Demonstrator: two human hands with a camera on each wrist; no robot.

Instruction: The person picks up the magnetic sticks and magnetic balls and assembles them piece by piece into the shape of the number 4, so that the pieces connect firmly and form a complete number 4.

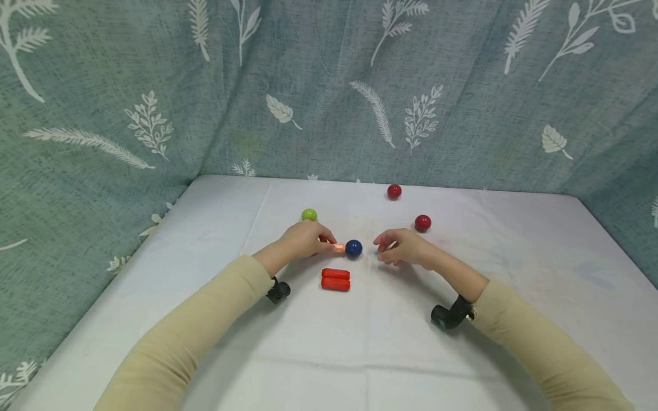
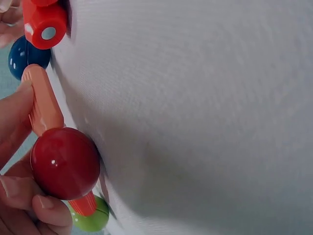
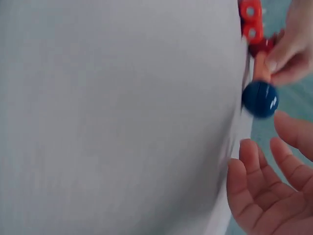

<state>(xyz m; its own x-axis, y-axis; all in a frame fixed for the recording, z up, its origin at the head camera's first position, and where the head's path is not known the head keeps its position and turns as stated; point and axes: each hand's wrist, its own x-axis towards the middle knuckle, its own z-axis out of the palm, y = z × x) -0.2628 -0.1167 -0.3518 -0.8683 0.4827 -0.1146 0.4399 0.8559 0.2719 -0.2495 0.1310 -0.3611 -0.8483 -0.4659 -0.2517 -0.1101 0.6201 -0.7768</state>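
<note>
My left hand (image 1: 307, 238) pinches an orange ribbed rod (image 2: 45, 98) between thumb and fingers. One end of the rod meets a dark blue ball (image 1: 353, 249), the other a red ball (image 2: 66, 164) that sits against the curled fingers. Past the red ball, another orange-red rod (image 2: 84, 204) leads to a green ball (image 1: 309, 214). My right hand (image 1: 406, 248) hovers just right of the blue ball, fingers loosely bent and apart, holding nothing; a small gap separates it from the ball in the right wrist view.
Two red rods (image 1: 336, 279) lie side by side in front of the left hand. One loose red ball (image 1: 423, 223) is behind the right hand, another red ball (image 1: 394, 192) near the far edge. A white cloth (image 1: 329, 342) covers the table; a patterned curtain (image 1: 319, 85) hangs behind.
</note>
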